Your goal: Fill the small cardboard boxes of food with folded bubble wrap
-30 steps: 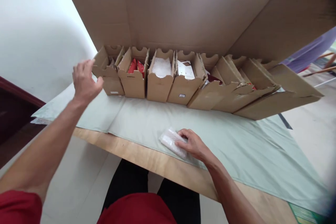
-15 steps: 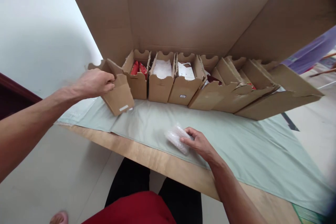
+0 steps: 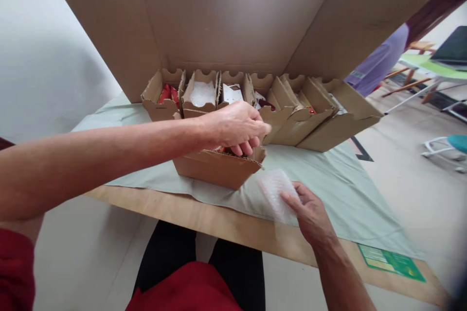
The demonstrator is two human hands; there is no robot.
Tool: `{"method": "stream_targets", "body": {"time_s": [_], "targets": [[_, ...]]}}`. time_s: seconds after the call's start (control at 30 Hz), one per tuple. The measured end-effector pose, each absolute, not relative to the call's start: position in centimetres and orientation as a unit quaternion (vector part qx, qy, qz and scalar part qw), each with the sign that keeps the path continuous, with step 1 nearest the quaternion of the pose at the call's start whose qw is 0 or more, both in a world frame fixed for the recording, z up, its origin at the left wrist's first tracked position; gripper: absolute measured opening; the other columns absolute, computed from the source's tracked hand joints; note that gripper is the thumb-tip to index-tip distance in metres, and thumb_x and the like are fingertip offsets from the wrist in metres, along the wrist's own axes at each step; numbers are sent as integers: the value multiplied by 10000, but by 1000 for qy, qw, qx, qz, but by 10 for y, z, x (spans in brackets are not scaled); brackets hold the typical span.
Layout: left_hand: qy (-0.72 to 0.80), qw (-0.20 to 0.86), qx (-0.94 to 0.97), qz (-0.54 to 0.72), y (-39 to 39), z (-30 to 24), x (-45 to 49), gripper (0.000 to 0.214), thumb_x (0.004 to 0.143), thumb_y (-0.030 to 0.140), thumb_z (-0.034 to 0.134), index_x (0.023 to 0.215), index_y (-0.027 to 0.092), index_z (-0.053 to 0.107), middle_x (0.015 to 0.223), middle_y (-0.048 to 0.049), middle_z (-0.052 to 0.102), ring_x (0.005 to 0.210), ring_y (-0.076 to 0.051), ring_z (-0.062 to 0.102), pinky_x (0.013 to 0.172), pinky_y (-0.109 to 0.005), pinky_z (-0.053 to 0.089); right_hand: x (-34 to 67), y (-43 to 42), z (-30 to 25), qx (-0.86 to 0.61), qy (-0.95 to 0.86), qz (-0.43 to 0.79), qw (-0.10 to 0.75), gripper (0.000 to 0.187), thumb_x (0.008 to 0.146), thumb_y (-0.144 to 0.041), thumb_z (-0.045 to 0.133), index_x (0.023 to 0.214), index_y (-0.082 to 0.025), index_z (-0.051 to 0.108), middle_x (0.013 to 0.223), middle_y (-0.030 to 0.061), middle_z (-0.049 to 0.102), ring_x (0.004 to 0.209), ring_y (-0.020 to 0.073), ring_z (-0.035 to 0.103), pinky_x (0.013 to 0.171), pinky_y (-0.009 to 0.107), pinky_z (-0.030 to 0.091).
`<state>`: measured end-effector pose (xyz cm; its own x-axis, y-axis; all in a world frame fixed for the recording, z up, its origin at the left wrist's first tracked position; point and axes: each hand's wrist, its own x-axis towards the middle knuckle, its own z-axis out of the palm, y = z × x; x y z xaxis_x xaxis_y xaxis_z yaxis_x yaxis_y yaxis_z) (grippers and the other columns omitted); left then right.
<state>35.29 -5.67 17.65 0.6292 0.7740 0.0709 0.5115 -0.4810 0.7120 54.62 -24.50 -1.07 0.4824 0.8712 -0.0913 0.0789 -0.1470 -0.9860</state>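
My left hand [image 3: 237, 129] reaches across the table and grips the rim of a small cardboard box [image 3: 215, 167], fingers curled inside it. That box lies in front of a row of similar small boxes [image 3: 204, 99] standing inside a large open carton [image 3: 219, 24]. My right hand [image 3: 310, 209] rests on a white bubble-wrap packet [image 3: 275, 192] lying on the pale green cloth [image 3: 328, 189], just right of the small box. Fingers of the right hand press on the packet's near edge.
The cloth covers a wooden table [image 3: 233, 226] whose near edge runs in front of my legs. A green printed sheet [image 3: 392, 262] lies at the table's right corner. A person in purple [image 3: 379, 60] stands behind the carton, near chairs at the right.
My left hand has pulled the leftmost small box out of the row and carried it right, setting it down in front of the row beside the packet. The right hand stays on the packet.
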Motion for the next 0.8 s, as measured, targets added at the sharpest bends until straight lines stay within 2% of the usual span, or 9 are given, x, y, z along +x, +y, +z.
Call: {"method": "stream_targets", "body": {"time_s": [0.1,0.2,0.3,0.4,0.5,0.57,0.63,0.73,0.8], "targets": [[295,268,903,160,-67,184,332,206,928,320,602,1015,199,744,861,-9,727,788,-182,702,728,-332,518,561,-256,-3,-686,-316,336,564,441,769,-667,752,855,-241,680,725,9,612,580,148,475,506,275,381],[300,140,923,199,-54,171,287,321,883,440,665,1111,221,724,1028,-26,743,977,-267,711,820,-381,537,571,-259,13,-698,-312,321,558,391,786,-640,745,843,-257,691,707,23,618,557,156,479,466,284,374],[264,105,931,231,-41,133,243,330,873,471,684,1102,241,739,983,-38,773,899,-269,717,788,-393,553,574,-254,43,-694,-356,313,543,352,773,-593,779,881,-265,710,735,40,676,565,172,556,469,290,438],[163,69,944,279,-48,92,219,164,962,248,597,1056,236,731,916,-32,770,846,-223,697,802,-383,545,566,-245,82,-681,-421,253,543,327,764,-529,814,932,-268,713,775,33,722,635,203,656,532,303,530],[123,41,940,316,-63,69,212,243,938,53,590,1118,186,686,1003,-57,766,931,-215,684,871,-388,530,549,-233,121,-690,-502,104,510,248,821,-474,786,959,-285,705,822,15,728,689,202,668,577,304,537],[122,26,936,329,-68,63,212,269,916,20,616,1139,161,670,1047,-76,761,962,-223,680,890,-401,521,532,-220,145,-697,-569,-14,436,197,860,-442,749,961,-281,695,815,3,709,639,170,620,554,287,486],[127,19,934,334,-69,61,213,263,909,16,633,1134,148,665,1046,-83,759,957,-229,679,885,-410,517,512,-201,164,-694,-639,-95,317,151,892,-388,705,964,-256,686,789,0,697,584,146,574,532,279,423],[130,18,929,346,-66,59,216,252,907,24,648,1125,150,661,1020,-80,757,930,-233,677,853,-412,519,484,-159,178,-686,-714,-121,72,124,932,-307,627,879,-214,691,688,31,682,574,179,606,552,297,381],[131,16,926,354,-66,58,217,241,910,34,649,1119,153,659,1008,-79,757,912,-233,676,830,-408,519,471,-124,175,-674,-731,-100,-44,189,935,-286,621,789,-203,706,648,68,681,634,230,662,595,322,408]]}}
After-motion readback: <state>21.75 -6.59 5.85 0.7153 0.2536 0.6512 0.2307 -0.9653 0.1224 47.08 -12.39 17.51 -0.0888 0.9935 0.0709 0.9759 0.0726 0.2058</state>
